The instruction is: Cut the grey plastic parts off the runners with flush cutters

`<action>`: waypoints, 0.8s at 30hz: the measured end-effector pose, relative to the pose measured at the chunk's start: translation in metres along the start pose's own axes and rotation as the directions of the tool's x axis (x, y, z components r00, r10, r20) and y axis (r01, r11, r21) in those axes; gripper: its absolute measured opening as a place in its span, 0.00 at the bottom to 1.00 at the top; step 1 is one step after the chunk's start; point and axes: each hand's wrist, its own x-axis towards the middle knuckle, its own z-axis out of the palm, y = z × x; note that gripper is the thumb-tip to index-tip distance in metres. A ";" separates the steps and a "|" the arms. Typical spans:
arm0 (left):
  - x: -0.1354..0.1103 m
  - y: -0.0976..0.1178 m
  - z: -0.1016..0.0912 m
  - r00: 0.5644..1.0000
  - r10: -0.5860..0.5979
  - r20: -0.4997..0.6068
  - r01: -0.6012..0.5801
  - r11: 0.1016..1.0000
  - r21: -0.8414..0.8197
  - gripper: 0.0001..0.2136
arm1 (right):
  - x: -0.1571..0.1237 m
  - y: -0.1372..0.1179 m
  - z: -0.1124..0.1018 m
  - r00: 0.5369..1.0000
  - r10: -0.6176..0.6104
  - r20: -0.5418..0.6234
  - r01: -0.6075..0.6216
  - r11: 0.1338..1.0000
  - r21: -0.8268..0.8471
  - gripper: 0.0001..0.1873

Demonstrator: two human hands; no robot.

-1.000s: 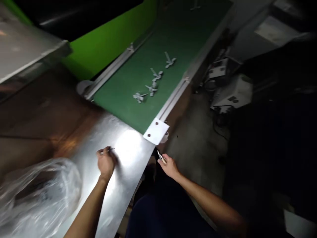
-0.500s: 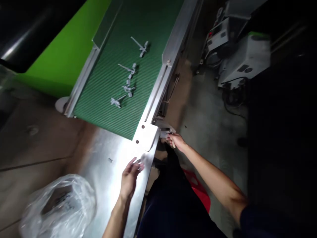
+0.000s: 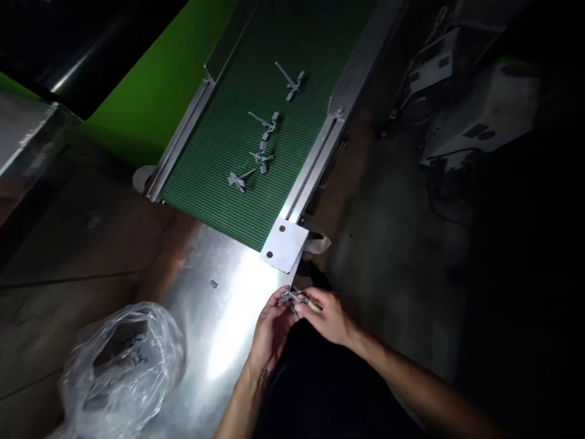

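We are looking down at our two bare hands, which are held close together just past the near edge of a steel sheet (image 3: 237, 317). Our left hand (image 3: 272, 335) is partly closed, its fingers curling up around a small grey moulded plastic piece (image 3: 289, 301). Our right hand (image 3: 329, 317) is closed and gripping a small tool with a pale handle (image 3: 313, 303), which is pressing in beside the grey piece from the right. Where the tool's tip meets the piece is too small to tell. Both hands are touching the piece, and it is hanging over our dark trousers (image 3: 320, 384).

Straight ahead, a green ribbed conveyor belt (image 3: 301, 140) is running away from us between two metal rails. Four grey branched plastic parts (image 3: 265, 125) are lying on it in a loose line, each with a thin straight stem. A white metal plate (image 3: 284, 245) with two rivets is fixed where the right rail meets the steel sheet. One tiny grey bit (image 3: 213, 283) is sitting alone on the steel.

To our left, a crumpled clear plastic bag (image 3: 123, 366) is resting on a brown surface (image 3: 68, 231). Beyond the belt, a bright green panel (image 3: 155, 91) is rising. To the right, white machines (image 3: 484, 116) are standing in shadow beside a concrete floor (image 3: 388, 274).
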 end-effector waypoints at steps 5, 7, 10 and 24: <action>0.012 -0.024 0.000 0.993 -0.089 -0.078 0.086 0.996 -0.037 0.09 | -0.018 -0.001 0.012 0.990 -0.101 -0.101 0.072 0.964 -0.257 0.13; 0.019 -0.035 0.000 0.987 -0.123 -0.106 0.119 0.992 -0.040 0.07 | -0.030 0.002 0.011 0.986 -0.113 -0.124 0.071 0.951 -0.300 0.15; 0.029 -0.047 0.002 0.977 -0.197 -0.081 0.194 0.980 -0.046 0.08 | -0.042 0.008 0.000 0.972 -0.104 -0.212 0.027 0.941 -0.338 0.12; 0.115 -0.083 0.037 0.957 -0.287 0.033 0.288 0.957 -0.046 0.14 | 0.249 0.092 -0.100 0.977 0.096 -0.190 -0.201 0.705 -0.680 0.19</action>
